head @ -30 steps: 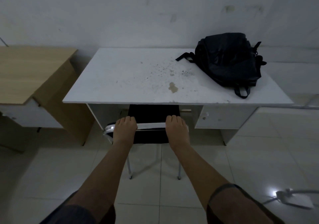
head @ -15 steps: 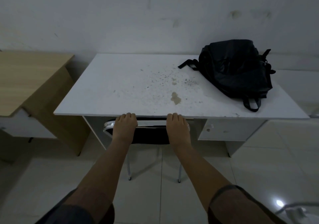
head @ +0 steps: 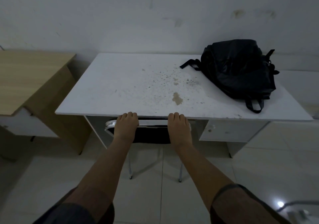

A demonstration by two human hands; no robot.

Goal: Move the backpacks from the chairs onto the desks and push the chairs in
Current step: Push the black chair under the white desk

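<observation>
The chair (head: 151, 134) sat mostly hidden beneath the white desk (head: 120, 89), only its chrome top rail, dark back and two legs showing. Since a second before, it had slid further under. Left hand (head: 126, 126) and right hand (head: 177, 127) curled over the rail, gripping it. The crumpled black backpack (head: 240, 70) lay on the desk's far right.

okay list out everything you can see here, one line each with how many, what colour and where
backpack: one, black, lying on the white desk's far right part
white desk: one, white, stained top, centre, against the wall
wooden desk: one, light wood, left
chair: one, black back with chrome frame, tucked under the white desk
left hand: one, on the chair's top rail
right hand: one, on the same rail
</observation>
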